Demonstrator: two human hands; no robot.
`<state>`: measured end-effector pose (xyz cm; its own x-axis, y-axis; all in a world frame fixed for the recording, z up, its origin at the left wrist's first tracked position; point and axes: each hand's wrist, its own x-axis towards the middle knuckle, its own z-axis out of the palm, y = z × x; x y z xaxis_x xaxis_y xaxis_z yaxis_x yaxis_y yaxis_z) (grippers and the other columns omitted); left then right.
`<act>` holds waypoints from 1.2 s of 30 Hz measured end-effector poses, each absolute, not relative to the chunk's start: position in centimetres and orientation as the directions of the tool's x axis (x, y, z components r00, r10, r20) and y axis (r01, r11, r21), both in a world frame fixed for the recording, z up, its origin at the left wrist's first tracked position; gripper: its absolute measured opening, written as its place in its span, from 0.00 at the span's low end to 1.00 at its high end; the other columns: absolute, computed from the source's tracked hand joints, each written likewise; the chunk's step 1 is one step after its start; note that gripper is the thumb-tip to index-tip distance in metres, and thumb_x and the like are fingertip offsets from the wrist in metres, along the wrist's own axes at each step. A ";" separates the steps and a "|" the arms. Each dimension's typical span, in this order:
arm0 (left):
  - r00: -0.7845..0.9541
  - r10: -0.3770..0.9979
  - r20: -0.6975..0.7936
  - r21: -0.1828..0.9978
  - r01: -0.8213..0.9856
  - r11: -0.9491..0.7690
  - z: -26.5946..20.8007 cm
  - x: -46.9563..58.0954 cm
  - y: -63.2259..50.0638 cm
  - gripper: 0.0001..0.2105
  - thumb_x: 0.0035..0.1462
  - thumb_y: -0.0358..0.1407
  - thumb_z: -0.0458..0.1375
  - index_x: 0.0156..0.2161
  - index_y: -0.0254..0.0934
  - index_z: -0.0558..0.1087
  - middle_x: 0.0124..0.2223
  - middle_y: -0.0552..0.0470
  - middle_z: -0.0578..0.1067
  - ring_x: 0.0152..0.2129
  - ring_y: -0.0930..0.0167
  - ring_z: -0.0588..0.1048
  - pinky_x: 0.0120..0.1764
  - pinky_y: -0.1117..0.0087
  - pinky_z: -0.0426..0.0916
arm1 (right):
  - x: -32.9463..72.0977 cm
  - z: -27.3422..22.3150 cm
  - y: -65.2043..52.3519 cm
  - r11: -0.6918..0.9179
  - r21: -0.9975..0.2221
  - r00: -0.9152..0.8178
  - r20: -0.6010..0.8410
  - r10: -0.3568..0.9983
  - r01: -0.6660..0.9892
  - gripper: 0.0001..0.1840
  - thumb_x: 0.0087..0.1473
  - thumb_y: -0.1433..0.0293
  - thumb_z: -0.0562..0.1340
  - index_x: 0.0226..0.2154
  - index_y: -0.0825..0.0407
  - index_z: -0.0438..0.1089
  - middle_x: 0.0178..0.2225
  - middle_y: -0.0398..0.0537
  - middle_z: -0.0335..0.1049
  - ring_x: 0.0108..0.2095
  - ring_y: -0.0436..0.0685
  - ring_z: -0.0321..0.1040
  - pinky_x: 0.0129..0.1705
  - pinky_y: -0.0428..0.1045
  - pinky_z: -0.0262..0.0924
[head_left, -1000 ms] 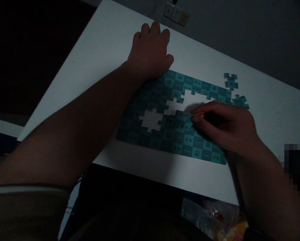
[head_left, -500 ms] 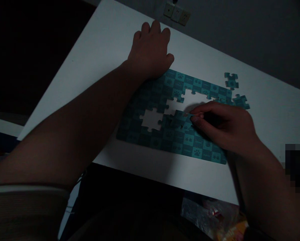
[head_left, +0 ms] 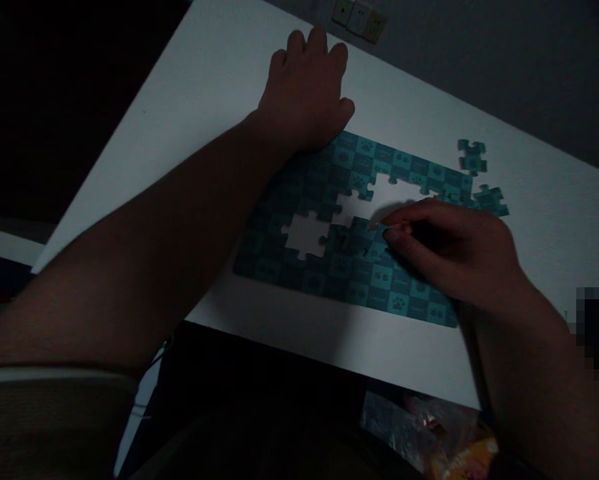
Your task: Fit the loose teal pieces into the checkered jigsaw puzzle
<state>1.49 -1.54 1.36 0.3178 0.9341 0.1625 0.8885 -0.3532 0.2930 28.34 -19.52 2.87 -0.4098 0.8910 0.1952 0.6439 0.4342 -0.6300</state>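
Note:
A teal jigsaw puzzle (head_left: 324, 273) with a checkered paw-print pattern lies on the white table, with gaps in its middle and left part. My right hand (head_left: 454, 243) is over its right side, thumb and forefinger closed in a pinch on the edge of a puzzle piece (head_left: 367, 235) beside the large gap. That piece lies at the surface, and its exact fit is hard to see in the dim light. My left hand (head_left: 307, 93) rests palm down, fingers spread, at the puzzle's far left corner; its forearm hides part of the left side.
Two loose pieces sit beyond the right edge: one puzzle piece (head_left: 472, 157) on the table and another piece (head_left: 490, 200) against the puzzle's corner. The white table (head_left: 189, 120) meets a wall with sockets (head_left: 359, 19). Below its front edge is a clear plastic bag (head_left: 399, 427).
The view has shifted slightly, so the table scene sits a little differently in the picture. Both hands keep the same pose, the right one still pinching at the same spot on the puzzle.

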 end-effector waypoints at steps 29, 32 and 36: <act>0.318 0.932 0.174 0.317 0.878 -0.359 1.6 1.4 -1.7 0.28 0.86 0.29 0.71 0.83 0.22 0.78 0.86 0.24 0.72 0.85 0.32 0.67 0.84 0.33 0.64 | 28.0 3.2 -19.5 0.453 -0.602 -0.443 0.177 0.879 0.657 0.09 0.74 0.68 0.75 0.52 0.40 0.90 0.49 0.46 0.96 0.42 0.64 0.90 0.47 0.59 0.79; 0.314 0.935 0.166 0.301 0.886 -0.352 1.7 1.6 -1.7 0.28 0.86 0.29 0.72 0.83 0.23 0.78 0.87 0.25 0.71 0.85 0.33 0.67 0.84 0.34 0.64 | 27.9 3.2 -19.5 0.450 -0.592 -0.436 0.178 0.882 0.669 0.08 0.74 0.66 0.74 0.52 0.39 0.90 0.48 0.46 0.96 0.42 0.65 0.91 0.46 0.60 0.79; 0.304 0.941 0.146 0.290 0.897 -0.334 1.8 1.7 -1.9 0.28 0.86 0.27 0.71 0.83 0.23 0.77 0.88 0.26 0.70 0.86 0.34 0.66 0.85 0.35 0.63 | 27.9 3.1 -19.5 0.447 -0.594 -0.436 0.174 0.883 0.668 0.07 0.74 0.65 0.75 0.51 0.38 0.90 0.48 0.46 0.96 0.43 0.67 0.91 0.46 0.62 0.79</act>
